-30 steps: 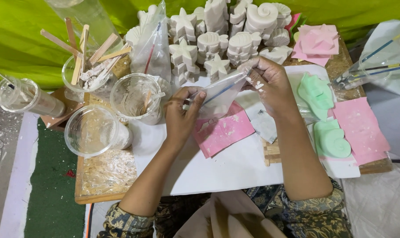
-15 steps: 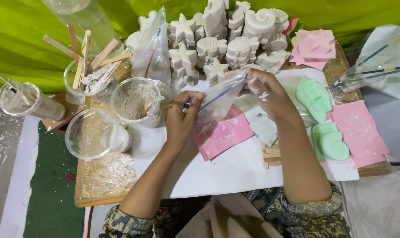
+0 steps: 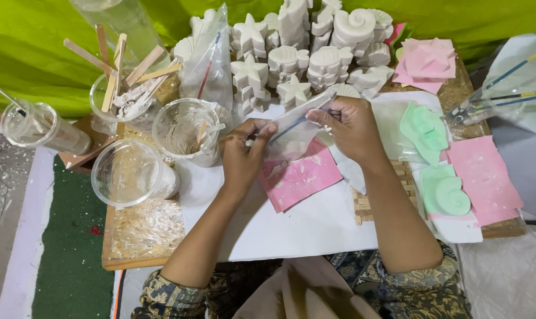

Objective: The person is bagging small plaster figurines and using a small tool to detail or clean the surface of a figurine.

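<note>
Left hand [image 3: 242,155] and right hand [image 3: 349,127], both pinched shut, hold a clear plastic bag [image 3: 294,131] above a pink mould [image 3: 300,178], near white plaster casts [image 3: 291,59].

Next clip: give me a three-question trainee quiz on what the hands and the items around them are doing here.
1. True or false: both hands hold the clear plastic bag.
2. Multiple choice: what lies on the white sheet directly below the bag? A) a pink mould B) a paintbrush C) a green mould
3. Fill in: the white plaster casts are piled on the ____ side of the table, against the green cloth.

Key
1. True: the left hand and right hand each pinch an end of the bag.
2. A
3. far
</note>
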